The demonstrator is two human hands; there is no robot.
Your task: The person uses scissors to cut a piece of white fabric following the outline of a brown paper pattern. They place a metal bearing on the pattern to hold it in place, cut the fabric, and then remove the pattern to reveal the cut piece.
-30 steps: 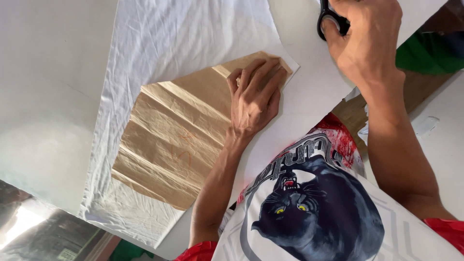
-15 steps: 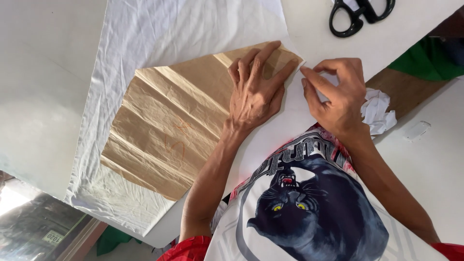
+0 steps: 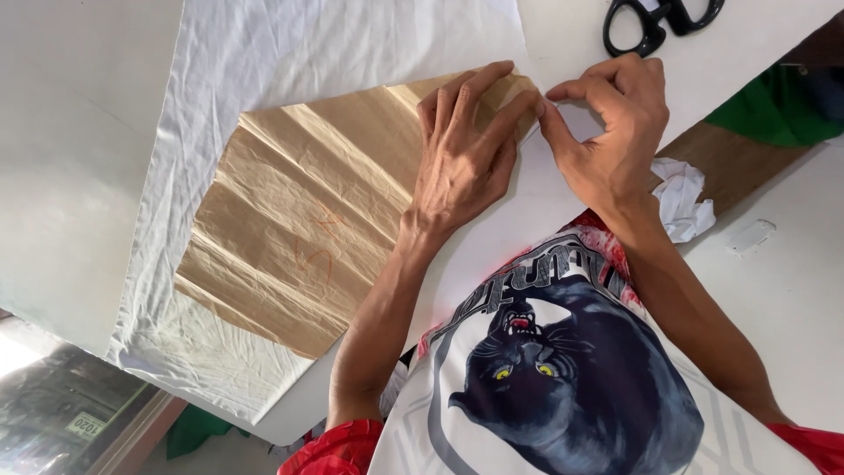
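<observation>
A creased brown paper pattern piece lies on a sheet of white fabric spread over a white table. My left hand lies flat on the pattern's corner, fingers spread, pressing it down. My right hand sits just to the right, thumb and forefinger pinched together at the pattern's corner edge where paper meets fabric. I cannot tell whether anything small is held in the pinch. Black-handled scissors rest on the table beyond my right hand, untouched.
A crumpled white scrap lies by my right wrist at the table edge. Green cloth and a brown surface show past that edge. My printed shirt fills the lower frame. A shiny floor area lies at lower left.
My right hand set the scissors down on the table, then came back toward me and moved in to the pattern's corner beside my left hand, which stayed pressed on the paper.
</observation>
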